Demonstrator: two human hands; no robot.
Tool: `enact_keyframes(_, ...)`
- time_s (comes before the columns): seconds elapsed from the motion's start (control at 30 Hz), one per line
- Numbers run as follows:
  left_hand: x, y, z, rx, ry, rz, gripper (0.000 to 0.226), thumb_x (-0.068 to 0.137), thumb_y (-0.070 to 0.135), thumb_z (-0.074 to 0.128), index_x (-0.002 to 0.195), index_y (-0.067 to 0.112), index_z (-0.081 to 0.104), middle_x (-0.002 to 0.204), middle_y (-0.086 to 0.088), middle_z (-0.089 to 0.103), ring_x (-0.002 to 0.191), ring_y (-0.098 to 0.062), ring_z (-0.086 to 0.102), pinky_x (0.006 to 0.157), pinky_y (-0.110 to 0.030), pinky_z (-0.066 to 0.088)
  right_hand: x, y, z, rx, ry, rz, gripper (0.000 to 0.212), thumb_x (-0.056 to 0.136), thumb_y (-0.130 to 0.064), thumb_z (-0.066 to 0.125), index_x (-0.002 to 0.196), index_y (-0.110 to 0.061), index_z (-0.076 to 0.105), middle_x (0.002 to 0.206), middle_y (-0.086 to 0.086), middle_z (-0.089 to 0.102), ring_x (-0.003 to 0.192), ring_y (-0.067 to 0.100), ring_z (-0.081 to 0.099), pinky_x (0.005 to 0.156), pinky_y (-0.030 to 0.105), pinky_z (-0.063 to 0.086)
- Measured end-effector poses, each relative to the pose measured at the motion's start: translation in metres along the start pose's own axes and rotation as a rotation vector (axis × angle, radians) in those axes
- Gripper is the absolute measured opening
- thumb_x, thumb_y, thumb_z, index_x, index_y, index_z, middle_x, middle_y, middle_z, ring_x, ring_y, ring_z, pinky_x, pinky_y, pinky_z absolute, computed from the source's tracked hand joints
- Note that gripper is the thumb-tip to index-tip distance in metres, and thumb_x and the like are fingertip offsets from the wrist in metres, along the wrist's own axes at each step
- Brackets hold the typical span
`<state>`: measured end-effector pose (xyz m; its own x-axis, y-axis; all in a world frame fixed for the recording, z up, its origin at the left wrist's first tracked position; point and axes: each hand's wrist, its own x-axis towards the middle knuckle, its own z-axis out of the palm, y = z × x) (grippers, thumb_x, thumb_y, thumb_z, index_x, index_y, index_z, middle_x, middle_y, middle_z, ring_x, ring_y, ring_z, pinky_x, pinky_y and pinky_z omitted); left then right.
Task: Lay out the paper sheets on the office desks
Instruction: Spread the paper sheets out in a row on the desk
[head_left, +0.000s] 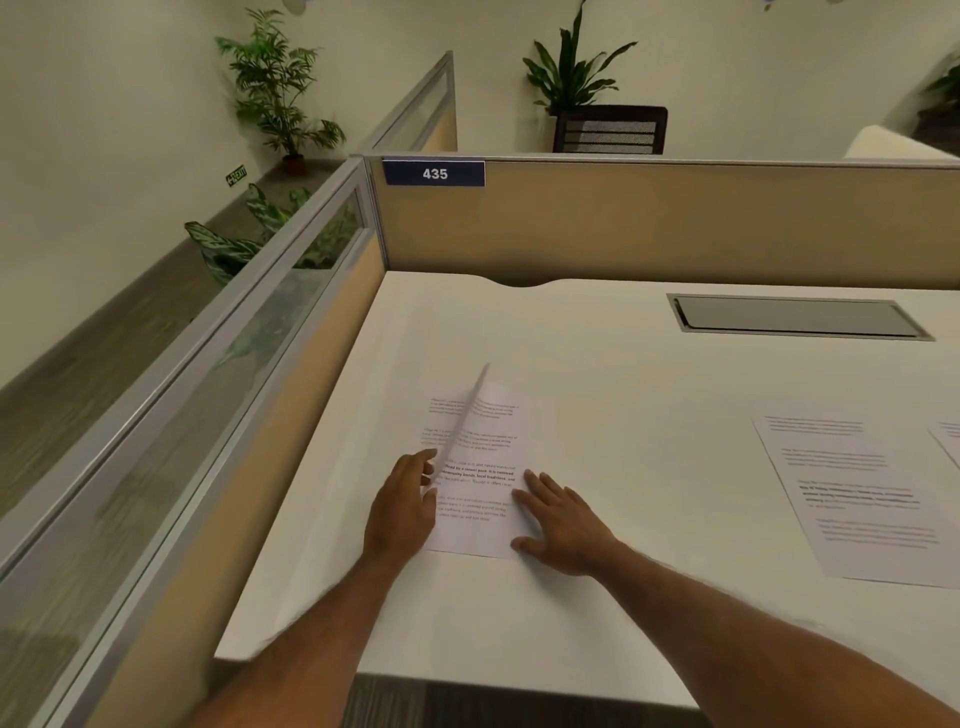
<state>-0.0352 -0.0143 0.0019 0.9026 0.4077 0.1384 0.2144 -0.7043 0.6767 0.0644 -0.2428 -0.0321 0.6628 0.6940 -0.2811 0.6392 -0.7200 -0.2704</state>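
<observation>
A printed paper sheet (480, 499) lies flat on the white desk (623, 415) near its left side. My right hand (558, 522) rests on that sheet's right edge with straight fingers. My left hand (402, 506) holds another sheet (465, 415) by its near end; this one stands on edge, seen side-on, above the flat sheet. A second printed sheet (857, 499) lies flat on the desk to the right. The corner of a third sheet (948, 436) shows at the right border.
Tan cubicle partitions (675, 223) with a blue "435" plate (434, 173) close the desk at the back and left. A grey cable hatch (795, 317) is set into the desk at the back right. Potted plants (275, 88) stand beyond the partitions.
</observation>
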Motion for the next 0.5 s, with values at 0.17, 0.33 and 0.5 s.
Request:
enact_keyframes(0.17,-0.002,-0.007,0.005,0.063,0.048,-0.022,0.026,0.096,0.01,0.055,0.12,0.009,0.066,0.113,-0.006,0.064,0.1,-0.025,0.064,0.085,-0.035,0.055,0.0,0.0,0.001,0.01,0.004,-0.003,0.079,0.092,-0.063,0.042,0.156,-0.027,0.013,0.166,-0.001,-0.007,0.153,0.019,-0.004,0.123,0.041,0.005)
enact_keyframes(0.33,0.002,-0.013,0.001,0.026,0.148,-0.135,0.023,0.099,0.016,0.051,0.116,0.01,0.065,0.108,-0.007,0.072,0.092,-0.027,0.068,0.077,-0.033,0.056,0.0,0.001,-0.001,0.101,0.014,-0.006,0.084,0.091,-0.06,0.049,0.157,-0.024,0.011,0.166,-0.001,-0.006,0.153,0.017,-0.003,0.123,0.04,0.005)
enact_keyframes(0.5,0.009,-0.017,0.0,-0.252,0.155,-0.218,0.018,0.098,0.012,0.054,0.112,0.007,0.064,0.102,-0.009,0.071,0.088,-0.022,0.065,0.065,-0.018,0.047,-0.003,0.002,-0.011,0.555,0.24,0.15,0.092,0.088,-0.05,0.066,0.155,-0.014,0.015,0.164,0.005,0.014,0.149,0.02,0.019,0.122,0.036,0.02)
